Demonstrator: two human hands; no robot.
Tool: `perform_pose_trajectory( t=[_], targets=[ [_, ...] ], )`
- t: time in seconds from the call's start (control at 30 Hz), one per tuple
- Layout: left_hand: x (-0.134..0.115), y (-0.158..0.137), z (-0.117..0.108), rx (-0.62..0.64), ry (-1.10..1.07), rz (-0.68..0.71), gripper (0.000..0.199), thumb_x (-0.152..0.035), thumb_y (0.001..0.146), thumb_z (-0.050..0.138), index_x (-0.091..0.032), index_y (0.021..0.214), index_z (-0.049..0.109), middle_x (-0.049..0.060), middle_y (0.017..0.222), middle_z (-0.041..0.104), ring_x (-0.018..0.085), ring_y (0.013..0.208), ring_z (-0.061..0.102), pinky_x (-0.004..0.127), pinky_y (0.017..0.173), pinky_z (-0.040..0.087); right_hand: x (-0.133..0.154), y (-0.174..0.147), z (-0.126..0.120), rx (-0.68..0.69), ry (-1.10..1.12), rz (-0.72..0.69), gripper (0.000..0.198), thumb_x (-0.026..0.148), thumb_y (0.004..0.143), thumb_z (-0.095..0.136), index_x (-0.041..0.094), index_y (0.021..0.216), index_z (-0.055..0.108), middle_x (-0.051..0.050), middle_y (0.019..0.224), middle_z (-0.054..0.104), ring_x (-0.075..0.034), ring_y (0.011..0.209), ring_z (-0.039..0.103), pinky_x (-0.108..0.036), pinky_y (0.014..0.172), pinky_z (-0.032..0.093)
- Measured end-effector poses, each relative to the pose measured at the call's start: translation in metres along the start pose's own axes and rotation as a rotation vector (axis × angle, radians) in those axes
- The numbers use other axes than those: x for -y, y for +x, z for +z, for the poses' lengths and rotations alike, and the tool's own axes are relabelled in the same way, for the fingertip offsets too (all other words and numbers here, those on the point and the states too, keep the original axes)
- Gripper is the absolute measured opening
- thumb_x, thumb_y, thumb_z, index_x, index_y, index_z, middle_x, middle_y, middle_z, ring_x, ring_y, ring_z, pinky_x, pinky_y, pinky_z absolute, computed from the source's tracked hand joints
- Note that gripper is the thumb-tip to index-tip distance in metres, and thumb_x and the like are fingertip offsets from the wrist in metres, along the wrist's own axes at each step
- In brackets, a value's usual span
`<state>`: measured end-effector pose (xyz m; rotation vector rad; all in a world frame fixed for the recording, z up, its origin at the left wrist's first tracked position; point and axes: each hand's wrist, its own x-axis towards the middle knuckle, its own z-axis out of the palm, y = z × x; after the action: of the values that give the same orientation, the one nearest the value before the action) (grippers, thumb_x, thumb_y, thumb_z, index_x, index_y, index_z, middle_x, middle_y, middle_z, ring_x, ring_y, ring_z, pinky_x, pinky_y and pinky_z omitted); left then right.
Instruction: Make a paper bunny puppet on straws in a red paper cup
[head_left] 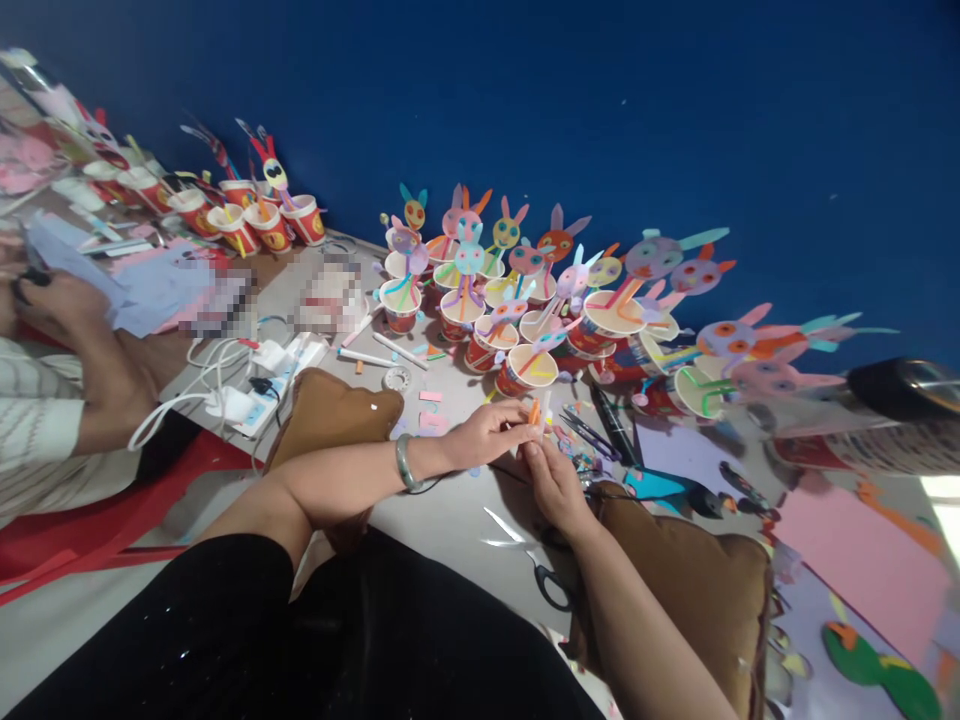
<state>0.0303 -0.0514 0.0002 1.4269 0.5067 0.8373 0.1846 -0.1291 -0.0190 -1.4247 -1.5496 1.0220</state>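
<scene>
Over the middle of the table, my left hand [487,436] pinches a small orange piece [535,411], perhaps paper. My right hand [556,482] meets it there, thumb and fingers closed at the same spot. A pale strip stands up beside the orange piece; which hand has hold of it I cannot tell. Just beyond my fingers is a red paper cup [526,372] with a paper creature on it. Scissors [534,560] with black handles lie below my hands, blades spread. Pink paper scraps [432,420] are to the left of my left hand.
Several cups with paper rabbit heads [469,258] crowd along the blue wall. Brown cushions [679,590] lie under both forearms. A power strip [279,385] with white cables sits left. Pink paper [862,560] and a bottle [892,420] are right. Another person's hand [64,300] works far left.
</scene>
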Motion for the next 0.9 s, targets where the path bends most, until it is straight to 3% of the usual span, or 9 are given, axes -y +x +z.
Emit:
perform_pose_trajectory(
  t=[0.23,0.57,0.67,0.77,0.9],
  targets=[
    [-0.001,0.003,0.000,-0.023,-0.258,-0.301,0.059,-0.067,0.072,0.076,-0.009,0.080,0.072,-0.001,0.065,0.056,0.007,0.060,0.044,0.024,0.058,0.033,0.002,0.000,0.001,0.007,-0.009,0.001,0.049,0.068,0.099,0.040,0.025,0.080,0.056,0.000,0.063,0.050,-0.018,0.057,0.044,-0.033,0.057,0.039],
    [-0.013,0.002,-0.001,-0.001,-0.251,-0.349,0.056,-0.065,0.070,0.078,-0.010,0.075,0.067,-0.004,0.062,0.052,0.006,0.057,0.040,0.023,0.056,0.031,-0.001,-0.003,0.001,0.077,-0.131,-0.103,0.046,0.059,0.104,0.034,0.024,0.077,0.049,0.001,0.061,0.050,-0.016,0.055,0.045,-0.031,0.057,0.037],
    [-0.014,0.001,-0.001,0.014,-0.172,-0.293,0.053,-0.063,0.074,0.076,-0.012,0.075,0.066,-0.003,0.063,0.052,0.008,0.061,0.045,0.023,0.061,0.037,-0.007,-0.002,0.003,0.038,-0.202,-0.119,0.047,0.060,0.103,0.033,0.024,0.076,0.047,0.002,0.060,0.048,-0.016,0.054,0.044,-0.030,0.057,0.035],
    [-0.015,0.000,-0.001,0.027,-0.066,-0.146,0.047,-0.060,0.082,0.071,-0.013,0.075,0.067,0.001,0.070,0.059,0.015,0.077,0.059,0.028,0.080,0.047,-0.011,-0.001,0.004,0.024,-0.227,-0.113,0.051,0.062,0.104,0.027,0.025,0.073,0.043,0.001,0.060,0.046,-0.016,0.055,0.043,-0.030,0.057,0.034],
    [-0.013,-0.003,-0.003,0.071,-0.030,-0.089,0.042,-0.055,0.086,0.070,-0.013,0.078,0.071,0.006,0.081,0.067,0.020,0.092,0.064,0.034,0.093,0.048,-0.012,-0.001,0.003,0.056,-0.224,-0.109,0.057,0.065,0.103,0.024,0.025,0.065,0.037,0.002,0.057,0.041,-0.015,0.054,0.040,-0.030,0.056,0.033]
  ],
)
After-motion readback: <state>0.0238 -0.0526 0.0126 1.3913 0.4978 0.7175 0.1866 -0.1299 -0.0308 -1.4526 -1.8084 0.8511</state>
